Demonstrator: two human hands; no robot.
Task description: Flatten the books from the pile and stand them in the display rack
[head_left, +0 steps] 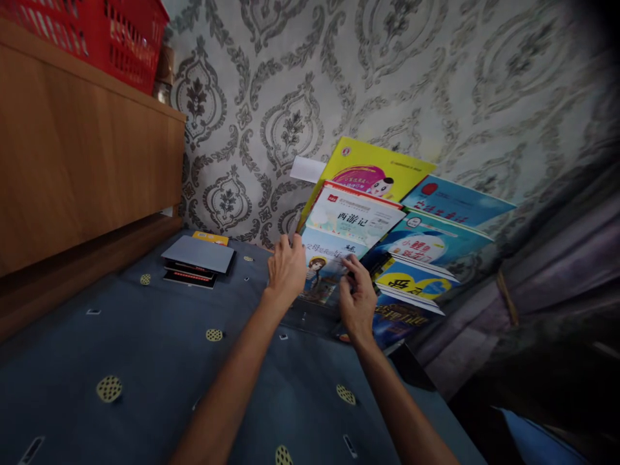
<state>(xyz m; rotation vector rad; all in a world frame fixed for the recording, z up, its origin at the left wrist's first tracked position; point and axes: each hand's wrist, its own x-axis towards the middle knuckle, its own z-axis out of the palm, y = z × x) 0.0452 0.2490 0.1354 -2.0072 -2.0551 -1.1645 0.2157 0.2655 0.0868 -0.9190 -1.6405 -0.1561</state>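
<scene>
My left hand (287, 266) is closed at the left edge of a light-blue picture book (320, 270) with a girl drawn on its cover. At the book's lower right edge, my right hand (359, 298) has its fingers curled against it. Directly behind stands a white-and-pale-blue book (356, 216) with a red top edge. A taller yellow book (382, 168) with a pink patch rises behind that one. The books lean back in rows toward the wall; the bottom of the front book is dim.
To the right is a second row with a teal book (436, 236), a blue book (458, 203) and a yellow-blue book (411, 281). A small book stack (199, 255) lies left on the dark patterned cloth (159, 361). A wooden cabinet (92, 142) carries a red basket (130, 45).
</scene>
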